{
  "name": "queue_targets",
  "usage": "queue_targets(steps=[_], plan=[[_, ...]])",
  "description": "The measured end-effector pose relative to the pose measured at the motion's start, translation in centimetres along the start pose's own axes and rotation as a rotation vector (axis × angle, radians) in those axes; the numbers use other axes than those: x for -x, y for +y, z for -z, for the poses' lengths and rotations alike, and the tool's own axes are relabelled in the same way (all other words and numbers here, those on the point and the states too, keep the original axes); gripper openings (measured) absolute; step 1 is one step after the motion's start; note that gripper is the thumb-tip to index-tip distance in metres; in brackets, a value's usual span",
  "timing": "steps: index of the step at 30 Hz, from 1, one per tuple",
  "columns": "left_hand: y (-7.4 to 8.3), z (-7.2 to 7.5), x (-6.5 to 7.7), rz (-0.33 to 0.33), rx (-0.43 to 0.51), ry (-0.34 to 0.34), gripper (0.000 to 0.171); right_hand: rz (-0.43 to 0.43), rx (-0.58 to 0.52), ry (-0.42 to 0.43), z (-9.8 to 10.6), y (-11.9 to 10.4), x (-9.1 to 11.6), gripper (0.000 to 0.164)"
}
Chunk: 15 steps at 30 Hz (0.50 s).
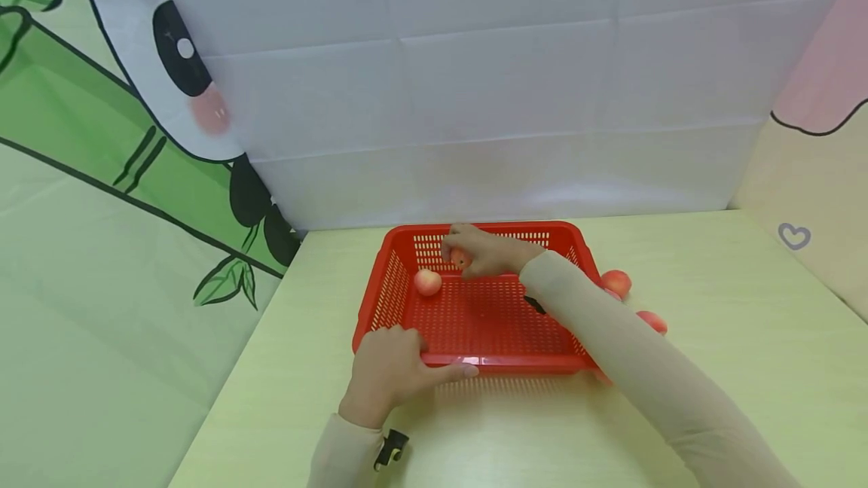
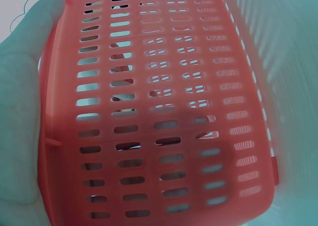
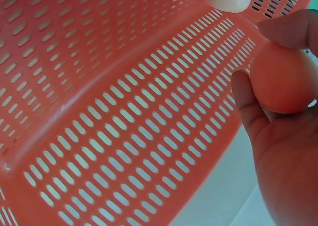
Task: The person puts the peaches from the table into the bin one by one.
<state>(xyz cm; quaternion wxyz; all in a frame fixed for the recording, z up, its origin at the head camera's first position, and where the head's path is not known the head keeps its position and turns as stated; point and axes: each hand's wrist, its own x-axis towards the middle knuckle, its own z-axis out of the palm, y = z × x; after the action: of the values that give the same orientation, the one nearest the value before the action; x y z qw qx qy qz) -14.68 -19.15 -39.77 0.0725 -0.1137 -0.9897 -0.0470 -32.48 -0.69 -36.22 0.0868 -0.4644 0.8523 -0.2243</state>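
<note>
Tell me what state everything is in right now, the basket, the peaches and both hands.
Red basket: upright on the table, one loose peach inside
Loose peach: resting in the basket, nobody holding it
Held peach: gripped by the right hand
Right hand: fingers curled round that peach
Left hand: gripping the basket's near rim
Peaches beside the basket: outside on its right, partly hidden by the sleeve

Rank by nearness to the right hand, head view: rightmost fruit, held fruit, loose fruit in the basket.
1. Held fruit: in the grip of the right hand.
2. Loose fruit: to its left, inside the basket.
3. Rightmost fruit: on the table, right of the basket.
</note>
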Motion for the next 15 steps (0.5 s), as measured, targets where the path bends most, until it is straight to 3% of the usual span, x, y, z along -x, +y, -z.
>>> queue_targets(steps=[10,15], plan=[[0.09,0.04,0.04,0.006,0.008,-0.003,0.081,0.029,0.000,0.006,-0.51,0.72,-0.43,0.046],[0.14,0.13,0.03,0.014,0.010,-0.012,0.081,-0.004,-0.021,0.005,-0.73,0.79,-0.49,0.044]])
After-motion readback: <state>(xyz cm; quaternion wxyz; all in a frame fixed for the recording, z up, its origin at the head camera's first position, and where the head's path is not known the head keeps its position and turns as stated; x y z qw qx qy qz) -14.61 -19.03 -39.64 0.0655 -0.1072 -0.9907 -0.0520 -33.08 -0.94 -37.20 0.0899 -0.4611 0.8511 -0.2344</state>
